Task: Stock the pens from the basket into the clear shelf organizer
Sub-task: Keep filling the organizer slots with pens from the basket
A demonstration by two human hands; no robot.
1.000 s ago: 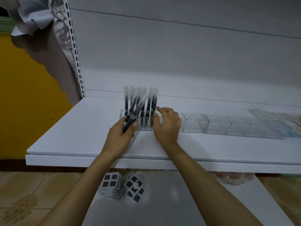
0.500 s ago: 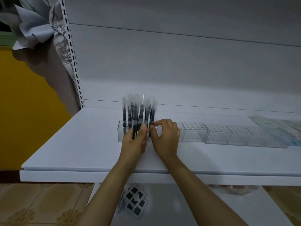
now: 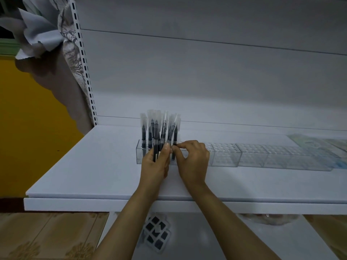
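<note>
While the left hand grips a small bundle of pens upright at frame centre, against the front of the organizer, the right hand pinches what looks like one pen between thumb and forefinger at the organizer's top edge. Several sleeved pens stand in its left-end cells; the cells to the right look unfilled.

I judge the step to be seating a single pen in a free cell, with the stocking well short of done. The next move calls for lining the pen's tip over an open hole just right of the filled ones and pushing it straight down. That means not knocking the standing ones, which lean and crowd the spot. The bundle itself blocks the view of the front cells.

No basket shows. On the shelf, flat packets lie at far right, and cube puzzles sit below it at bottom centre.
</note>
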